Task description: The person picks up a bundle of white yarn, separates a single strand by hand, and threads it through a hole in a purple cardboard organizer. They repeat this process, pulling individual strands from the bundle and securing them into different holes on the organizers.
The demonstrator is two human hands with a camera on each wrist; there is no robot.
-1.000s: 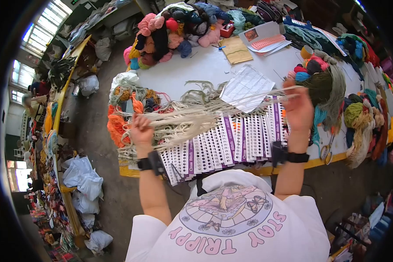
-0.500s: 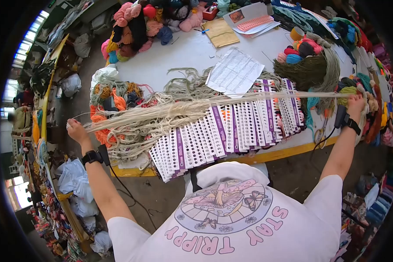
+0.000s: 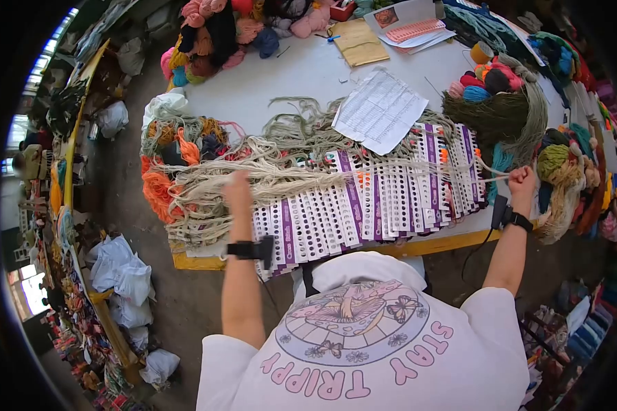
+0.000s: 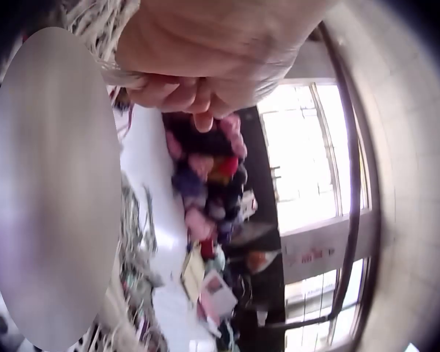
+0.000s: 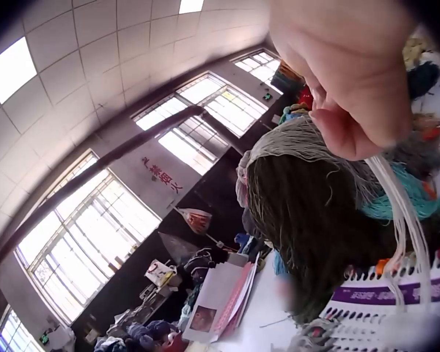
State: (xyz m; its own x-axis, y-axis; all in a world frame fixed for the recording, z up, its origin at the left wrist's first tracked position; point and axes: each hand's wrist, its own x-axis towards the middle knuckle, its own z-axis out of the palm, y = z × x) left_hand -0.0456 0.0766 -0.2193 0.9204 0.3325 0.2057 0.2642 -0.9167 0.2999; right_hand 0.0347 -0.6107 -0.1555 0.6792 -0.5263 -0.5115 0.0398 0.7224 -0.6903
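A bundle of long cream threads (image 3: 301, 179) stretches across the table over a row of white-and-purple punched cards (image 3: 322, 222). My right hand (image 3: 521, 179) grips one end of several cream threads, which run slackly leftward; in the right wrist view the strands (image 5: 400, 213) hang from the curled fingers. My left hand (image 3: 238, 192), blurred in the head view, is over the left part of the bundle. In the left wrist view its fingers (image 4: 161, 92) are curled with cream strands (image 4: 117, 73) running into them. More tangled cream threads lie left of that hand.
A printed sheet (image 3: 380, 109) lies on grey-green threads behind the cards. Orange yarn (image 3: 159, 190) is at the table's left end. Dark olive yarn (image 3: 490, 109) and coloured skeins stand at the right. A brown folder (image 3: 358, 42) and heaped yarn balls (image 3: 212, 41) are at the back.
The hands first spread wide, drawing the cream threads taut. Since then the left hand has come back inward to the right, the right hand slightly inward and down, and the strands have slackened.
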